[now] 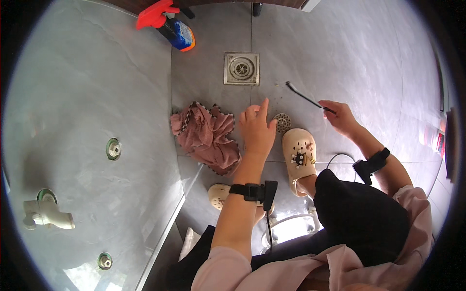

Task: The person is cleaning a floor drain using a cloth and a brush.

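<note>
My right hand (340,118) is closed around one end of a slim black brush (307,96), which looks like a toothbrush. Its small head points up and left, over the tiles. Beside the pink cloth, my left hand (257,130) holds nothing; its index finger is stretched out and the others are partly bent. A round perforated drain cover (283,121) lies on the floor just right of the left hand, with dark specks around it. Farther off, a square metal floor drain (241,68) sits in the tiles with its round centre exposed.
The crumpled pink cloth (206,138) has a checked edge. A blue spray bottle (177,33) with a red trigger stands at the far left. My beige clogs (299,155) are close behind the drain cover. A white tap (48,213) juts from the grey wall on the left.
</note>
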The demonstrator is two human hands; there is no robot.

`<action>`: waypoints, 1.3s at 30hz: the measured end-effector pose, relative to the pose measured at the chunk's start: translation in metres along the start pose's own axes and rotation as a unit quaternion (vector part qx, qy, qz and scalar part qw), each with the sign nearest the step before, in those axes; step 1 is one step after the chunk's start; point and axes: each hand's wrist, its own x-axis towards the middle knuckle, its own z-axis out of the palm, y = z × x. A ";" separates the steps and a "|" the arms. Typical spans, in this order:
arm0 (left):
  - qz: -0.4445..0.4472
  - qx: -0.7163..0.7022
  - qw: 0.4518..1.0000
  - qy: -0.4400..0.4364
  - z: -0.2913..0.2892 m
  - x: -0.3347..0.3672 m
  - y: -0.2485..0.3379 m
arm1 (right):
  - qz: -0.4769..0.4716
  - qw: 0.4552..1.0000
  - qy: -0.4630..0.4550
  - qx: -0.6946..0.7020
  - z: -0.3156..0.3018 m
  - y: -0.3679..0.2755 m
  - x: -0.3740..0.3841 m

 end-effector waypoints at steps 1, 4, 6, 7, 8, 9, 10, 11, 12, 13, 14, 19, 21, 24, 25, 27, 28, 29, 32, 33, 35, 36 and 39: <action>0.001 -0.001 1.000 0.001 0.004 0.001 0.002 | -0.043 0.998 -0.047 -0.020 0.001 -0.007 -0.001; -0.002 -0.134 0.989 0.066 0.008 0.003 -0.009 | -0.102 0.986 -0.117 -0.058 0.010 -0.040 0.009; -0.021 -0.145 0.983 0.112 0.003 0.004 -0.020 | 0.000 0.994 -0.087 0.072 0.007 -0.038 0.030; -0.020 -0.141 0.983 0.112 -0.003 0.003 -0.027 | 0.006 0.997 -0.063 0.053 0.002 -0.042 0.043; -0.024 -0.105 0.988 0.110 -0.009 0.001 -0.032 | -0.029 0.998 -0.053 0.018 -0.010 -0.052 0.057; -0.026 -0.066 0.992 0.107 -0.017 -0.002 -0.037 | -0.067 0.994 -0.015 -0.081 -0.015 -0.057 0.073; -0.022 -0.063 0.992 0.106 -0.028 -0.005 -0.048 | -0.117 0.990 -0.003 -0.083 -0.017 -0.063 0.091; -0.034 -0.002 0.995 0.089 -0.035 -0.008 -0.065 | -0.167 0.982 0.008 -0.084 -0.013 -0.069 0.108; -0.048 0.064 0.994 0.072 -0.045 -0.013 -0.078 | -0.113 0.990 -0.030 -0.079 -0.008 -0.091 0.120; -0.049 0.072 0.994 0.071 -0.056 -0.018 -0.083 | -0.060 0.993 -0.069 -0.074 -0.004 -0.113 0.130; -0.056 0.127 0.984 0.115 -0.061 -0.020 -0.083 | -0.058 0.994 -0.066 -0.072 0.001 -0.119 0.138; -0.131 0.235 0.947 0.173 -0.078 -0.031 -0.093 | -0.101 0.960 -0.178 -0.191 0.038 -0.123 0.140; -0.234 0.146 0.957 0.088 -0.077 -0.032 -0.094 | -0.105 0.961 -0.197 -0.165 0.030 -0.121 0.149; -0.223 0.100 0.969 0.040 -0.072 -0.030 -0.088 | -0.088 0.968 -0.162 -0.167 0.019 -0.127 0.154; -0.223 0.102 0.969 0.040 -0.068 -0.030 -0.088 | -0.076 0.973 -0.107 -0.191 0.020 -0.131 0.156; -0.127 0.099 0.983 0.083 -0.059 -0.030 -0.088 | -0.104 0.963 -0.143 -0.204 0.035 -0.127 0.147; -0.128 0.099 0.983 0.083 -0.059 -0.028 -0.087 | -0.129 0.950 -0.181 -0.220 0.038 -0.129 0.141; -0.137 0.102 0.983 0.069 -0.060 -0.027 -0.086 | -0.154 0.938 -0.215 -0.224 0.034 -0.131 0.142; -0.185 0.098 0.978 0.001 -0.066 -0.020 -0.084 | -0.012 0.977 -0.161 -0.141 0.020 -0.139 0.160; -0.222 0.093 0.969 -0.049 -0.068 -0.019 -0.085 | -0.009 0.976 -0.162 -0.142 0.025 -0.140 0.155; -0.218 0.094 0.968 -0.077 -0.074 -0.020 -0.089 | -0.065 0.930 -0.246 -0.264 0.041 -0.140 0.149; -0.213 0.095 0.967 -0.106 -0.076 -0.020 -0.092 | -0.066 0.930 -0.246 -0.264 0.043 -0.139 0.150; -0.232 0.079 0.950 -0.194 -0.074 -0.012 -0.094 | -0.256 0.863 -0.227 -0.371 0.039 -0.115 0.166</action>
